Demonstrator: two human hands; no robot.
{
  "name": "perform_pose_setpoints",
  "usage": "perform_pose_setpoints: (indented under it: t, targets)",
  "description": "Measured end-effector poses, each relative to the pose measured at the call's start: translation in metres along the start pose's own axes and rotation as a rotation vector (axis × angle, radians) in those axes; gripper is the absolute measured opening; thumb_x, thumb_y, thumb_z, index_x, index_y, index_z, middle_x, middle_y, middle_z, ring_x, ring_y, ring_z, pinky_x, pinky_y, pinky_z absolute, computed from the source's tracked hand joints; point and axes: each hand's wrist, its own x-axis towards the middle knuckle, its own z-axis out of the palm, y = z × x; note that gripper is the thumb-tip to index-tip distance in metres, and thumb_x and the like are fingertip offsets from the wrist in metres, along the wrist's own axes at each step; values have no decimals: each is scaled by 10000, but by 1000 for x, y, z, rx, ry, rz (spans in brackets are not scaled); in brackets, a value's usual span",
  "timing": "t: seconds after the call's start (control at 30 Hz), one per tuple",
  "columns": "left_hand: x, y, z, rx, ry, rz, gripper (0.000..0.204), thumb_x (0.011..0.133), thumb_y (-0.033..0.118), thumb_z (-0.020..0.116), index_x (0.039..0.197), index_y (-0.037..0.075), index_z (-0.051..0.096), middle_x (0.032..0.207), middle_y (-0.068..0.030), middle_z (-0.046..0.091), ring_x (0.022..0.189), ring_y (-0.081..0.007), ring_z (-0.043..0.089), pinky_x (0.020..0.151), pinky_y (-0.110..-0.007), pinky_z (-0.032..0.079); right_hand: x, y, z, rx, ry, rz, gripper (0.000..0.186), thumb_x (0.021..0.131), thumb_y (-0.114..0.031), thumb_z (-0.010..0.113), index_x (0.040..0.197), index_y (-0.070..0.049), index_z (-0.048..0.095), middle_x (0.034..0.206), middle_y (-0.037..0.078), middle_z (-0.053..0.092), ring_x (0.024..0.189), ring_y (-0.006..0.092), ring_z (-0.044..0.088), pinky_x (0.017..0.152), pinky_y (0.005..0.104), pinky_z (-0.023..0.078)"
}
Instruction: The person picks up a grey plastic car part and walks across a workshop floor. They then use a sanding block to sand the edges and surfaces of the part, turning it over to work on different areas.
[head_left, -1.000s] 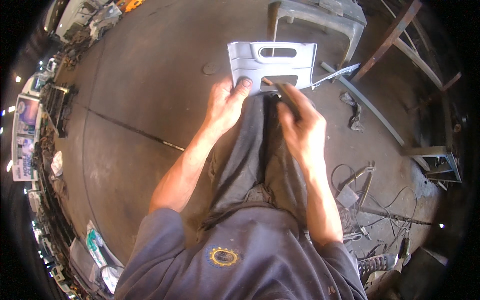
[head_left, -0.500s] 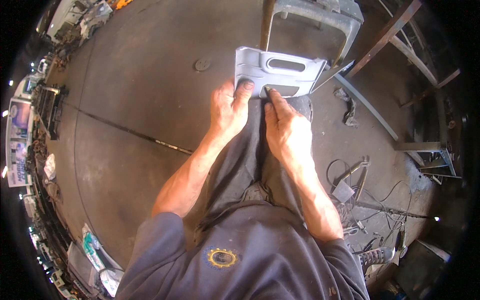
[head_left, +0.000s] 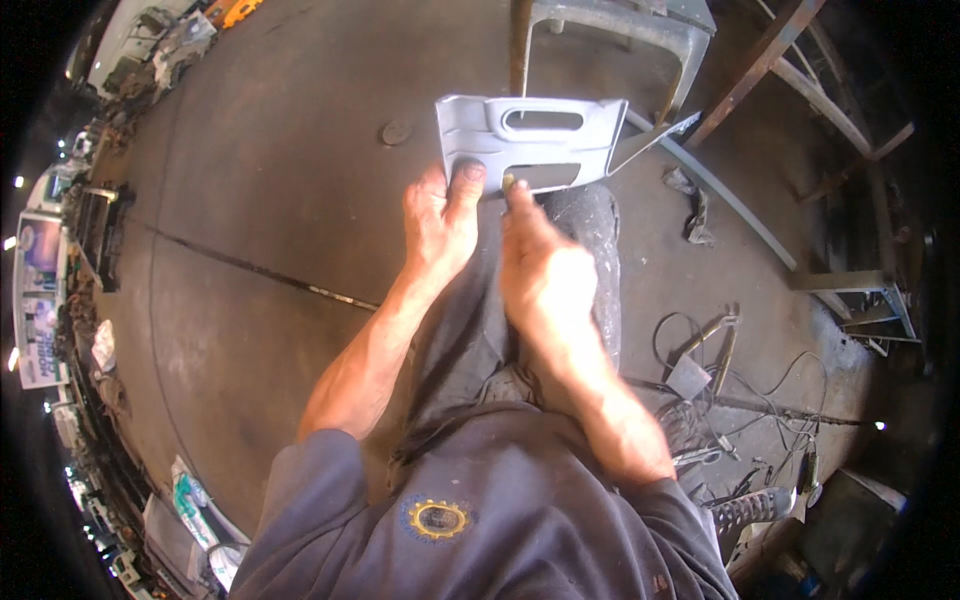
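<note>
The left hand [head_left: 438, 222] grasps the grey panel [head_left: 540, 148] at its lower left corner; the blurred right hand [head_left: 546, 262] reaches its lower edge, grip impossible to tell.

Large lettering [head_left: 42, 358] on purple-white banner [head_left: 41, 290]

Single upright, unmirrored view from a wide fisheye worn on the left of the person's head, looking steeply down and out past the front of the body. The shirt [head_left: 530, 520] is nearest, filling the bottom edge. The left hand [head_left: 441, 218], right hand [head_left: 545, 265] and panel [head_left: 540, 147] sit around and above the centre, farther off. Beyond spreads the floor [head_left: 280, 130]. A dark round border cuts the corners, and straight edges bend near it.
</note>
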Motion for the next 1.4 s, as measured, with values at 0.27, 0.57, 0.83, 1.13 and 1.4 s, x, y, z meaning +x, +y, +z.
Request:
perform_pose_setpoints:
  t: [0.27, 0.57, 0.83, 1.13, 1.4]
  targets:
    - [8, 6, -3, 57, -10, -60, 502, 965, 482, 561, 1034, -1, 678, 811, -41, 681, 770, -125, 573, 703, -324, 474, 13, 8, -14, 39, -161, 107, 312, 930, -156, 621, 1227, -67, 649, 970, 235, 693, 836, 304, 724, 717, 351, 571]
    - [52, 7, -13, -631, 41, -501, 493, 995, 315, 555, 1260, -99, 505, 1210, -181, 604, 1070, -245, 604, 930, -380, 486, -2, 35, -48, 479, -94, 282, 328, 949, -82, 594, 1269, -9, 595, 1120, 163, 655, 988, 188, 621, 829, 302, 494]
    - [44, 4, -6, -593, 157, -367, 429, 994, 330, 564, 1180, -56, 589, 1121, -113, 639, 983, -182, 591, 868, -312, 473, 43, -2, 3, 511, 97, 218, 276, 929, -78, 618, 1194, -4, 639, 1030, 188, 709, 885, 206, 705, 802, 318, 546]
    - [39, 14, -1, -387, 192, -412, 411, 1005, 334, 538, 989, -62, 646, 882, -77, 649, 808, -133, 548, 712, -334, 466, 51, -5, 50, 147, 173, 2, 316, 916, -164, 635, 1206, -39, 648, 849, 241, 684, 739, 339, 716, 622, 386, 560]
    - [31, 11, -1, -466, 142, -405, 407, 1017, 312, 510, 1006, -70, 650, 900, -79, 665, 772, -125, 559, 679, -329, 482, 20, -19, 55, 186, 143, -20, 363, 915, -133, 641, 1271, -65, 612, 977, 245, 688, 853, 327, 716, 690, 387, 576]
